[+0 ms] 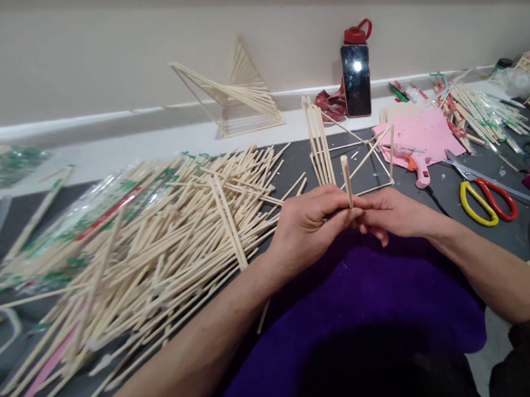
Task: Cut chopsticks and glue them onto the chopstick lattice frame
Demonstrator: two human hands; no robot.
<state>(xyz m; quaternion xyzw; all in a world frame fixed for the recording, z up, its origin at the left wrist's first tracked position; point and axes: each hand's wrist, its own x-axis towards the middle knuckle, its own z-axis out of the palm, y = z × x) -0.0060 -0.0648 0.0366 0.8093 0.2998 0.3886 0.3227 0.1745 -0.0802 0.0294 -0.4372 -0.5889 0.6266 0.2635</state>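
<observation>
Near the table's front edge, my left hand pinches a wooden stick that points up and toward the far side. My right hand meets it from the right, its thumb and index finger pressed together at the stick's lower end. Whether the right fingers hold the stick itself is hidden. Just beyond my hands lies a stick frame with a row of parallel sticks at its left. A big loose pile of wooden sticks lies to the left.
A finished-looking twisted stick model stands by the wall. Behind the frame a phone leans on a red-capped bottle. At right lie a pink glue gun, pink paper, scissors and wrapped sticks.
</observation>
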